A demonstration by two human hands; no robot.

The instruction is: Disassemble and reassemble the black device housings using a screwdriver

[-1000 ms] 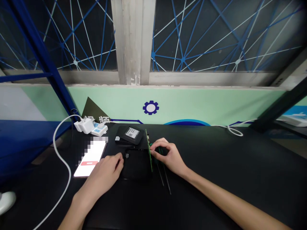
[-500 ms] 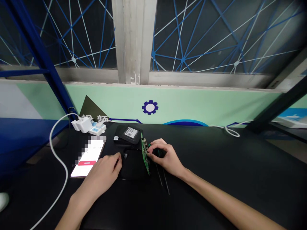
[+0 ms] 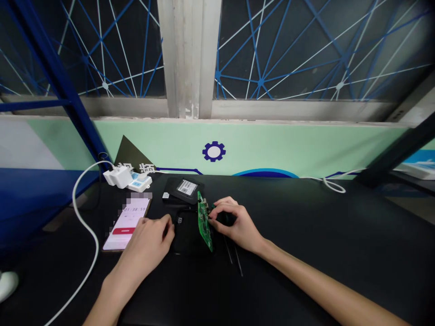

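A green circuit board (image 3: 204, 226) stands tilted on edge over the right part of a black plastic case (image 3: 186, 237). My right hand (image 3: 236, 222) pinches the board's right side between thumb and fingers. Curled at the left rim of the case is my left hand (image 3: 154, 235), its fingertips closed on that edge and partly hidden. Under my right hand lie two thin screwdrivers (image 3: 238, 260), with shafts pointing toward me and handles mostly covered.
Behind the case sits a black drive with a white label (image 3: 186, 187). A lit phone (image 3: 124, 231) lies left, partly behind my left hand. Past it are a white charger (image 3: 118, 175) and a power strip (image 3: 140, 182), with a white cable (image 3: 89, 233) curving toward me.
The circuit board has turned so that more of its green left face shows, and its lower end has swung slightly. My left hand stays at the case.
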